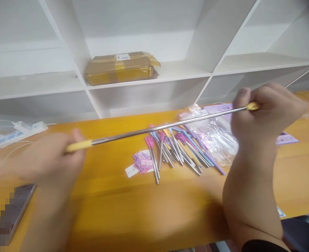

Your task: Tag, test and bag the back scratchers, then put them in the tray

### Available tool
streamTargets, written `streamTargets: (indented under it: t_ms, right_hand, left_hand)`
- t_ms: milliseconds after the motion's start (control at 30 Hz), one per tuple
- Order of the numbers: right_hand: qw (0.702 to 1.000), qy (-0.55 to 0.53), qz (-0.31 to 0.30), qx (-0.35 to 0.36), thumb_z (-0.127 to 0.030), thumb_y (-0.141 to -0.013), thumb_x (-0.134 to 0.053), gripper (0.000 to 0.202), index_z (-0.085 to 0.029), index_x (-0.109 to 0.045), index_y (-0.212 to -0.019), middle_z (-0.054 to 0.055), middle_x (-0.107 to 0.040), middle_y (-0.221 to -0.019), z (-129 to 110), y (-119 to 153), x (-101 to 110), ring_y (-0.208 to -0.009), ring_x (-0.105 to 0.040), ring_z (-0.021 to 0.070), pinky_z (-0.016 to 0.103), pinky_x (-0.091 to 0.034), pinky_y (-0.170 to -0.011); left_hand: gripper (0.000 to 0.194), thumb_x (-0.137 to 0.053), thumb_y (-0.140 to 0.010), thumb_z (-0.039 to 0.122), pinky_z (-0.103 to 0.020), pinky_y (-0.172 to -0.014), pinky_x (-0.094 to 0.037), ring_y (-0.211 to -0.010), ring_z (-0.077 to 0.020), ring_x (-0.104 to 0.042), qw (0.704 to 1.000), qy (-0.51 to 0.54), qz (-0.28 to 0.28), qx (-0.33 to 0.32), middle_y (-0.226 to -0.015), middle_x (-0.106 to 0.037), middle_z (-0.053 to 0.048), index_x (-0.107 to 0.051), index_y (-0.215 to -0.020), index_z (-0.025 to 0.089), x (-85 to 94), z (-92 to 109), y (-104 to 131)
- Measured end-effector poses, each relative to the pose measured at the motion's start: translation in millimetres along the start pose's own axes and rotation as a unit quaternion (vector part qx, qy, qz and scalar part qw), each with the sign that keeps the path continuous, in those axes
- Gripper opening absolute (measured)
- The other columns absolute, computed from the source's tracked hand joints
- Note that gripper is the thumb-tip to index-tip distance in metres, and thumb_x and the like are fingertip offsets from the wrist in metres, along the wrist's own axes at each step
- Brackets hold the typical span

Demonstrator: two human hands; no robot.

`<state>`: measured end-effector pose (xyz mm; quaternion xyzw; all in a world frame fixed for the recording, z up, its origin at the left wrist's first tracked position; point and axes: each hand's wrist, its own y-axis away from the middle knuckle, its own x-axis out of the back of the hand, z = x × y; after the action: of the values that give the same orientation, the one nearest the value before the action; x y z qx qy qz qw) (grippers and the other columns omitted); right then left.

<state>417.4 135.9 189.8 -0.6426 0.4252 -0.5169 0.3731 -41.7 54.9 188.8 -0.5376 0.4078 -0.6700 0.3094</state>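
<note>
A long metal rod (167, 125) with yellow ends stretches between my hands above the table. My left hand (57, 155), blurred, is wrapped round its yellow handle. At the other end, my right hand (267, 110) is closed round the yellow tip, which partly shows between the fingers. Beyond the rod, a pile of metal rods (179, 150) with pink, blue, orange and purple ends lies on the table. Small pink and purple cards (143, 162) are beside the pile, on its left. Clear plastic bags (220, 140) lie to its right.
The wooden table (112, 206) runs up to white shelves (186, 71). A taped cardboard package (120, 68) rests on one shelf. A power strip (20, 133) with white cables is at the back left, a dark flat device (19, 206) at the left. Purple sheets (288, 139) lie at the right.
</note>
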Motion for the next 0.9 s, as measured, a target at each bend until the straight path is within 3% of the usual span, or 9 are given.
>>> streamTargets:
  t_ms: [33,100,200,300,367,467,600,733,900]
  right_hand:
    - [0.998,-0.035,0.007,0.048,-0.023,-0.090,-0.067,0.054,-0.025,-0.023,-0.058,-0.004,-0.033,-0.058,-24,10,5,-0.057,-0.026,0.0073,0.034,-0.021,-0.057]
    - [0.989,-0.097,0.008,0.112,-0.022,-0.096,-0.062,0.045,-0.023,-0.031,-0.063,-0.002,-0.040,-0.064,-76,34,21,-0.060,-0.029,0.0091,0.030,-0.024,-0.056]
    - [0.972,-0.136,-0.039,0.186,-0.015,-0.098,-0.064,0.041,-0.021,-0.040,-0.066,-0.001,-0.044,-0.066,-136,71,48,-0.064,-0.032,0.0124,0.030,-0.025,-0.058]
    - [0.951,-0.149,-0.062,0.264,-0.011,-0.096,-0.069,0.038,-0.020,-0.046,-0.067,-0.001,-0.043,-0.065,-162,94,66,-0.064,-0.031,0.0139,0.033,-0.020,-0.058]
    - [0.940,-0.170,-0.070,0.286,-0.008,-0.097,-0.065,0.037,-0.020,-0.047,-0.067,-0.001,-0.041,-0.064,-165,100,66,-0.063,-0.030,0.0138,0.033,-0.017,-0.058]
    - [0.938,-0.181,-0.122,0.268,-0.002,-0.096,-0.052,0.031,-0.019,-0.052,-0.070,0.000,-0.046,-0.068,-160,102,52,-0.060,-0.030,0.0131,0.033,-0.017,-0.056]
    - [0.941,-0.175,-0.175,0.233,-0.006,-0.095,-0.055,0.023,-0.017,-0.060,-0.075,0.000,-0.056,-0.073,-148,97,30,-0.057,-0.033,0.0115,0.030,-0.016,-0.052]
    - [0.941,-0.191,-0.187,0.207,-0.013,-0.099,-0.055,0.024,-0.018,-0.063,-0.077,0.001,-0.060,-0.073,-136,86,25,-0.059,-0.044,0.0106,0.027,-0.020,-0.052]
    - [0.943,-0.202,-0.172,0.199,-0.018,-0.103,-0.057,0.033,-0.019,-0.059,-0.070,0.000,-0.057,-0.066,-136,84,29,-0.056,-0.044,0.0099,0.025,-0.023,-0.051]
  left_hand:
    - [0.040,-0.081,-0.076,0.018,-0.032,-0.054,-0.011,-0.054,-0.0133,-0.024,0.995,-0.019,0.030,-0.092,-0.050,-0.033,0.006,-0.045,-0.058,0.021,-5.2,17,7]
    - [0.037,-0.081,-0.080,0.016,-0.030,-0.050,-0.017,-0.052,-0.0122,-0.032,0.987,0.014,0.036,-0.158,-0.052,-0.045,0.006,-0.048,-0.063,0.021,-16.7,52,25]
    - [0.025,-0.069,-0.091,0.013,-0.028,-0.049,-0.027,-0.048,-0.0099,-0.038,0.980,0.140,-0.065,-0.127,-0.054,-0.049,0.007,-0.054,-0.073,0.021,-30.8,92,58]
    - [0.022,-0.060,-0.095,0.010,-0.026,-0.048,-0.031,-0.048,-0.0092,-0.043,0.947,0.253,-0.162,-0.116,-0.058,-0.052,0.007,-0.053,-0.079,0.022,-35.9,110,81]
    - [0.020,-0.059,-0.096,0.009,-0.027,-0.048,-0.031,-0.048,-0.0096,-0.045,0.937,0.270,-0.183,-0.124,-0.058,-0.053,0.007,-0.052,-0.082,0.022,-35.7,112,85]
    - [0.017,-0.060,-0.097,0.012,-0.028,-0.050,-0.032,-0.049,-0.0102,-0.049,0.955,0.205,-0.173,-0.131,-0.060,-0.057,0.006,-0.056,-0.083,0.021,-35.8,105,77]
    - [0.019,-0.065,-0.095,0.017,-0.028,-0.052,-0.033,-0.054,-0.0107,-0.055,0.975,0.095,-0.151,-0.129,-0.062,-0.061,0.006,-0.057,-0.078,0.021,-37.4,83,57]
    - [0.024,-0.070,-0.092,0.020,-0.028,-0.051,-0.031,-0.052,-0.0120,-0.049,0.987,0.010,-0.097,-0.131,-0.058,-0.055,0.006,-0.055,-0.074,0.022,-32.0,56,38]
    - [0.031,-0.072,-0.092,0.018,-0.027,-0.049,-0.031,-0.050,-0.0107,-0.042,0.982,0.076,-0.090,-0.150,-0.056,-0.049,0.007,-0.051,-0.070,0.023,-22.0,50,30]
